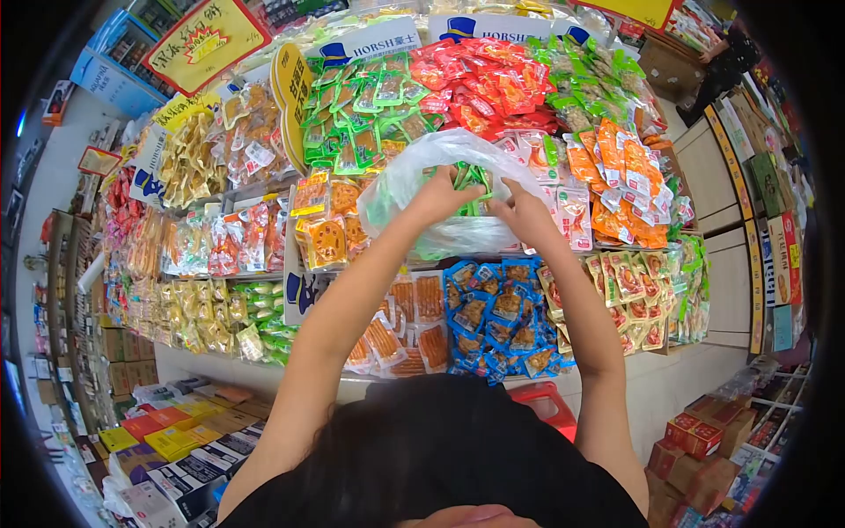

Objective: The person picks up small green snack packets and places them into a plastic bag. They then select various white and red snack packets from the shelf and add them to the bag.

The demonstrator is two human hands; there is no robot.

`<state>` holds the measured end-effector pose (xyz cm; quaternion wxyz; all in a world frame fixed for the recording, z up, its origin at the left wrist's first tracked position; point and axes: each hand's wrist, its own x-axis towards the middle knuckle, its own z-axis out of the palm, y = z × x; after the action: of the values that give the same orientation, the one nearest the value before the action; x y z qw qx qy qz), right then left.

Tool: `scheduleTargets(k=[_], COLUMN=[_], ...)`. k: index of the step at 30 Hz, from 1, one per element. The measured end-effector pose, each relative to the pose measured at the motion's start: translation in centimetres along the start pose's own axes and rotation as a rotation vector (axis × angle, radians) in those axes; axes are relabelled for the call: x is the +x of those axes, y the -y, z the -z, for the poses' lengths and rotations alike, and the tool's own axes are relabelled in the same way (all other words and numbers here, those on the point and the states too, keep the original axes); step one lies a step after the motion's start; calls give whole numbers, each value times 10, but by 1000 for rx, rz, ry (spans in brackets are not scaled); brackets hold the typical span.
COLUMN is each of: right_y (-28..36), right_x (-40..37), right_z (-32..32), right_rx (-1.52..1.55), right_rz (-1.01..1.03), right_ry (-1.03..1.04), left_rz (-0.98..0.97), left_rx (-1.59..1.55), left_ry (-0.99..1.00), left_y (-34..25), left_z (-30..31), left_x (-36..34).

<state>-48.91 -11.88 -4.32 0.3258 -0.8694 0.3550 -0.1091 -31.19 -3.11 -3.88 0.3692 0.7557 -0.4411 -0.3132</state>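
Observation:
A translucent white plastic bag (400,189) is spread open over the snack display in front of me. Inside its mouth lie several green snack packets (477,179). My left hand (447,195) reaches into the opening, with its fingers bent around the green packets. At the bag's right side is my right hand (526,214), fingers curled at the rim and close to the same packets. Part of its grip is hidden by the plastic.
Around the bag are piles of green packets (365,101), red packets (480,84), orange packets (620,172) and blue packets (497,317). A red stool (547,407) stands below the counter. Cartons (180,431) are stacked at lower left. Another person (731,57) is at upper right.

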Motion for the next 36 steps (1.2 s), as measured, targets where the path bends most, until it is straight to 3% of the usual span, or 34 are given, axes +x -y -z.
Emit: scheduleTargets(k=[3,5,6,8,12,13,16,23,25,28,36], right_y=[-9,-10,-10,-12,-20,-21,-18,-22,-24,-22,-28], right_x=[9,14,17,22,35,38,38,33,29,17,13], right_z=[1,7,6,0,-2,-3,-8,-10,-12,-11,-19], right_rx=[174,601,605,1035,918,859,818,972,953,894,941], right_rz=[-32,-96,-91,-170,-83,-69,-41,-16,31,97,155], right_ry=[-56,72,76,-28,-119,-119,-89,39,45,83,117], left_rz=[-28,-74,-115,-189,-464,-460,-324,-323,-69,85,68], left_rx=[88,101,109,118,257,257,149,154,-51,-74,-160], left_ry=[1,12,29,-3,-159,-162,-68,-220,-270,-193,-107], left_y=[-16,-16,-16,-14,-21,-25,-28,-31,-37,-20,-20], left_z=[-2,-6,-9,-17,-32,-34,-40,-52,-51,-45,-43], left_x=[-15,-18,-20,-27,-43,-46,-52,-47,-42,-21,-4])
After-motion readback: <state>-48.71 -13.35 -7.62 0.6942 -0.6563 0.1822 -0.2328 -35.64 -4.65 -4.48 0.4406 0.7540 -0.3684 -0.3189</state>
